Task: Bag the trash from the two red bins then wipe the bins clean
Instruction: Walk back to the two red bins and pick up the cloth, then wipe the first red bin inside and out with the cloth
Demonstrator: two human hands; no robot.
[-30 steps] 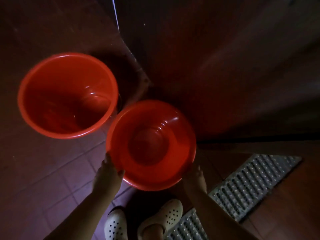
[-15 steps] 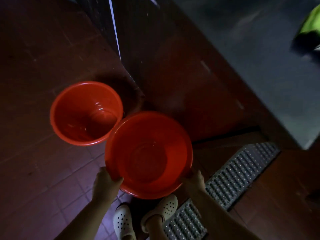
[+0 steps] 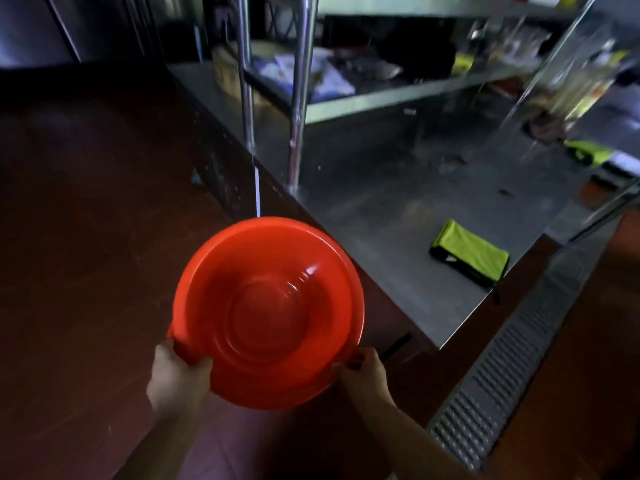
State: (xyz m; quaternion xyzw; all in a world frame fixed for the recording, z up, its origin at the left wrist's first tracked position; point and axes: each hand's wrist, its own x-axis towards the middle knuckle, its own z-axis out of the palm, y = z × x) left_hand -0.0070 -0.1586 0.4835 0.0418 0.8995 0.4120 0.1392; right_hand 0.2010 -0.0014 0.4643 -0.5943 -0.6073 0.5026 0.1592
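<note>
Steel counter (image 3: 398, 209) now ahead of the hands, green cloth (image 3: 469, 252) on it. Left hand (image 3: 180, 375) and right hand (image 3: 363, 370) grip the empty red bin (image 3: 268, 306), lifted off the floor; second bin gone from view. Wiping likely next.

The red bin (image 3: 268, 310) looks like smooth, glossy plastic — pale highlights streak its inner wall and concentric rings show in its base. The table (image 3: 398, 209) is brushed steel, dull and smudged, with a scuffed, patchy sheen. The shelf posts (image 3: 300, 98) are polished metal, brighter than the tabletop. The folded lime-green cloth (image 3: 469, 252) looks soft and matt — a fine woven fabric. The floor grate (image 3: 502, 386) is ribbed grey metal.
</note>
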